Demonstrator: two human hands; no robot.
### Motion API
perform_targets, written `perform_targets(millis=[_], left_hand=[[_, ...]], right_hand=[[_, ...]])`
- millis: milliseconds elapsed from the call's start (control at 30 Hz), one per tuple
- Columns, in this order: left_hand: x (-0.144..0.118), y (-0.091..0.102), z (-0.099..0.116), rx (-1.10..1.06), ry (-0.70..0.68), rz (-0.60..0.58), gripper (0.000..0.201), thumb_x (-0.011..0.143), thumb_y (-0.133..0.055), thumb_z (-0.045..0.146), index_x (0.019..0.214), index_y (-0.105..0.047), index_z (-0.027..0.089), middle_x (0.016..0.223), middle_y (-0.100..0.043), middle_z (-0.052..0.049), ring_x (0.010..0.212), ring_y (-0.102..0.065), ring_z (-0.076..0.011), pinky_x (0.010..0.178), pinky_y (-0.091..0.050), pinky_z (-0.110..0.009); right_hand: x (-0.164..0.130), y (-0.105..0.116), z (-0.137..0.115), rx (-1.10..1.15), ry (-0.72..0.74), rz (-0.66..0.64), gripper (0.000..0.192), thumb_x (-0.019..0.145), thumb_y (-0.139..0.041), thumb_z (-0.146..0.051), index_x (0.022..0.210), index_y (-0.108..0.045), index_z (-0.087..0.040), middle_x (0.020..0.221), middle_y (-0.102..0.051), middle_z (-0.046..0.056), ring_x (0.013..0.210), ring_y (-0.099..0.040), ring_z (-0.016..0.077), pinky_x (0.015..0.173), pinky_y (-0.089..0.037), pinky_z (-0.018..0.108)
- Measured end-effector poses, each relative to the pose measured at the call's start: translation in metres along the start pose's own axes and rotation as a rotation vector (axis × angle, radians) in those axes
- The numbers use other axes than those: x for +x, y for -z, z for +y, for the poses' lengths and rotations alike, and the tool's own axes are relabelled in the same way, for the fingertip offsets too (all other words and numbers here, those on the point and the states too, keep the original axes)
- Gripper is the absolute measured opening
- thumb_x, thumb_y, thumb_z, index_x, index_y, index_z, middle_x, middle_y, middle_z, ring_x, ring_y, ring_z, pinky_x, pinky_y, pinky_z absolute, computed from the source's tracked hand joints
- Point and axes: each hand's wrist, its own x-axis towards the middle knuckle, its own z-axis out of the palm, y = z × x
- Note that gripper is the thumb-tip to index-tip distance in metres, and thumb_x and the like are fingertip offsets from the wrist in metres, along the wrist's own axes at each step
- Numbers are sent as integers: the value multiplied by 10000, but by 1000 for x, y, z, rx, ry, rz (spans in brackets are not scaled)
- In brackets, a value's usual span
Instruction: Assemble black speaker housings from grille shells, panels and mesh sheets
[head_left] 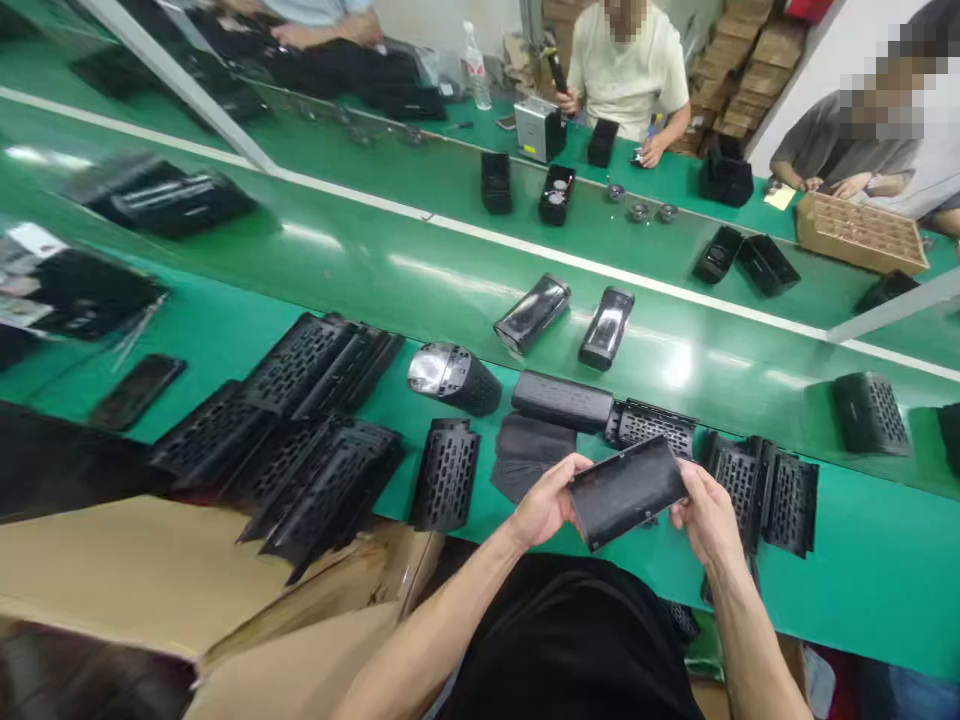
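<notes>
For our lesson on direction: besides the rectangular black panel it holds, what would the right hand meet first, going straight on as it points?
The right hand would probably meet the curved, perforated, plastic-looking black panel just beyond; depth is unclear, so it might pass above.

Phone (139, 392) flat on green table (885, 550), well left of left hand (546, 505). Open carton (120, 560) below-left of same hand, toward the body. White rail (517, 245) runs across beyond both hands. Past it: upright bottle (476, 70), red label, ahead and a bit left of left hand; silver box (534, 130) to its right. Person in pale shirt (630, 75) straight ahead. Divided tray (859, 240) ahead-right of right hand (706, 508), note (780, 197) just beside it. Person in gray (814, 140) behind tray. Stacked boxes (739, 75) farther back, between those two people.
</notes>
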Motion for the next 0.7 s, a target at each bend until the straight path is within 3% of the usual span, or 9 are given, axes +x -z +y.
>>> perform_targets(millis=[367,467,600,700], left_hand=[[6,10,14,159,25,-100,580,814,-738,657,1156,-602,209,802,-609,10,595,-569,-136,515,-450,-227],[9,12,30,458,-34,-124,506,844,-700,606,1109,-634,180,876,-641,-18,686,-601,-152,598,-470,-251],[16,0,50,1029,-189,-60,398,870,-684,474,1146,-670,188,980,-697,-31,727,-599,-147,661,-438,-264],[20,-14,53,1391,-260,-4,266,940,-582,400,1111,-696,231,878,-724,-16,724,-630,-182,659,-408,-284]], right_hand=[[6,-14,-8,-18,65,1,660,637,-880,-722,990,-690,-197,569,-599,-69,328,-497,98,315,-402,220],[5,-17,-10,-33,70,-2,653,646,-878,-717,987,-686,-195,577,-604,-69,325,-498,98,314,-409,225],[5,-23,-11,-60,70,-22,649,644,-885,-708,983,-685,-193,614,-613,-67,332,-501,98,308,-409,234],[4,-27,-9,-80,66,-40,647,663,-876,-707,1004,-687,-190,624,-611,-65,334,-499,102,315,-412,246]])
